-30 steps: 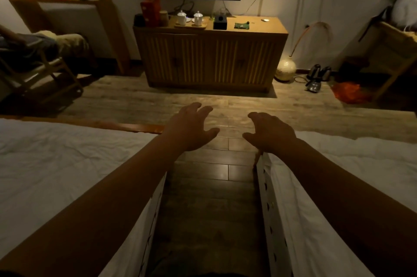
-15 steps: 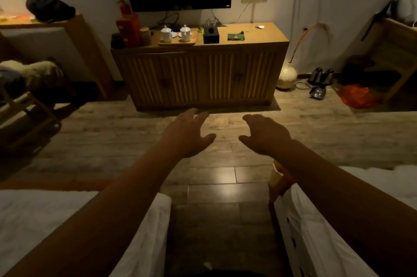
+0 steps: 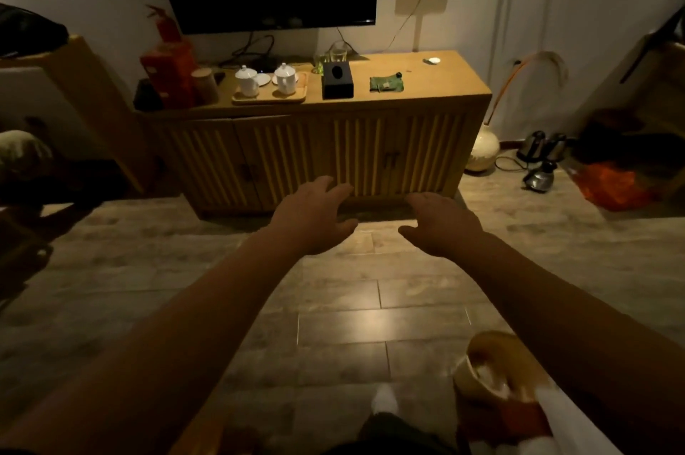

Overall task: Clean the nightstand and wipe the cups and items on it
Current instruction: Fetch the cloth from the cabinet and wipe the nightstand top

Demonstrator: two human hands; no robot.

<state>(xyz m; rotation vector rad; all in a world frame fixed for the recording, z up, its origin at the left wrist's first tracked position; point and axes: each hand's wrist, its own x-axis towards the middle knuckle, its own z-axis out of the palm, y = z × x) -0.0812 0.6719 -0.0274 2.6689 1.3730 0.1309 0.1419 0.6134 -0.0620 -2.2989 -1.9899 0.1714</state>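
A wooden cabinet [image 3: 426,83] stands against the far wall under a dark TV. On its top sit two white lidded cups [image 3: 247,80] [image 3: 285,78] on a wooden tray [image 3: 270,98], a black tissue box [image 3: 337,80], a green cloth [image 3: 386,83], a glass cup [image 3: 338,53] and a small white item [image 3: 432,61]. My left hand [image 3: 311,217] and my right hand [image 3: 441,223] reach forward over the floor, short of the cabinet front. Both are empty with fingers apart.
A red fire extinguisher and box [image 3: 168,65] and a brown canister [image 3: 205,85] stand at the cabinet's left end. A round vase [image 3: 482,150], kettles [image 3: 537,158] and an orange bag [image 3: 608,184] lie on the floor at right. A desk [image 3: 85,83] stands left. A bed corner [image 3: 493,373] is near right.
I have walked forward between the two beds; the cabinet is much closer and the beds have dropped out of view. Both hands stay stretched out and empty.
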